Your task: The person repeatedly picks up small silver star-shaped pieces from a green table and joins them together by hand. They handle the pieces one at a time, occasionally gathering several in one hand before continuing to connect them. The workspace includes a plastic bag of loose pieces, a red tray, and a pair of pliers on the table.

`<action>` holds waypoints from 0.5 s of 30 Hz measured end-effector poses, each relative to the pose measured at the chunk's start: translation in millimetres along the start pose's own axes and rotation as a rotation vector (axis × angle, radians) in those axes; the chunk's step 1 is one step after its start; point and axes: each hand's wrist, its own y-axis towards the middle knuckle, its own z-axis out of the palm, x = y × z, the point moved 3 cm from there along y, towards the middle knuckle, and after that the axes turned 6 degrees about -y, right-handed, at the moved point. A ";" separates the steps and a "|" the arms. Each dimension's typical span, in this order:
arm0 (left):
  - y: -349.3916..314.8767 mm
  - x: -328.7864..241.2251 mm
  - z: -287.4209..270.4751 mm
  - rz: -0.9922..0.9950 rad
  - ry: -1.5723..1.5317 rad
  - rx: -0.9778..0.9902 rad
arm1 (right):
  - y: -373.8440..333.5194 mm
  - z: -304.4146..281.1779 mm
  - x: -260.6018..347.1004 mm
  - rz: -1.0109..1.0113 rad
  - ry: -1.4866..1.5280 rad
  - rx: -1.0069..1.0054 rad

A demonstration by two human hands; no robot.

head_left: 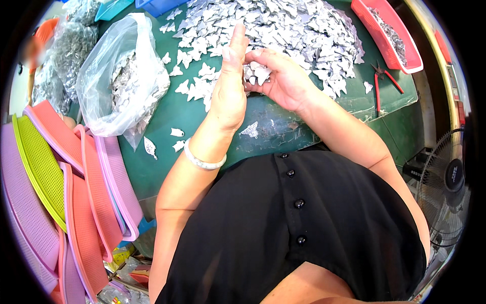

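A broad heap of small silvery metal pieces [273, 25], many shaped like butterflies, spreads over the green tabletop [298, 137]. At its near edge my left hand [230, 88] stands on edge, fingers straight and flat, palm turned to the right. My right hand [291, 83] curls around several butterfly-shaped metal pieces [261, 74], facing the left palm. Loose pieces lie just left of my left wrist, which wears a pale bangle [202, 161]. An openwork metal piece [250, 130] rests between my forearms, and a leaf-shaped one [150, 147] lies farther left.
A clear plastic bag [121, 81] of metal pieces sits at left, above stacked pink, purple and green perforated baskets [43, 167]. At right are a pink tray [390, 35] holding metal parts, red-handled pliers [378, 86] and a black fan [450, 182].
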 end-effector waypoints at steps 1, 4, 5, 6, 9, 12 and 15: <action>-0.9 -1.6 0.6 -0.004 0.017 0.005 | -0.2 1.1 -0.2 0.006 0.017 0.005; 0.8 -0.1 -1.5 0.070 -0.027 -0.022 | 0.7 3.1 -2.0 0.011 0.020 0.010; 1.1 -0.5 -1.9 0.063 -0.076 -0.034 | 1.7 2.2 -2.7 0.008 0.007 0.020; 1.4 -1.7 -2.4 0.056 -0.126 -0.046 | 3.4 0.6 -3.7 0.006 -0.007 0.031; 3.0 -0.8 -5.5 0.079 -0.297 -0.038 | 1.7 1.7 -1.4 0.018 -0.050 0.022; 7.5 0.1 -14.7 0.157 -0.380 -0.058 | -0.5 5.0 1.7 0.023 -0.048 0.021; 8.4 -1.2 -19.3 0.202 -0.333 -0.178 | 1.1 5.9 -0.9 0.038 -0.047 0.028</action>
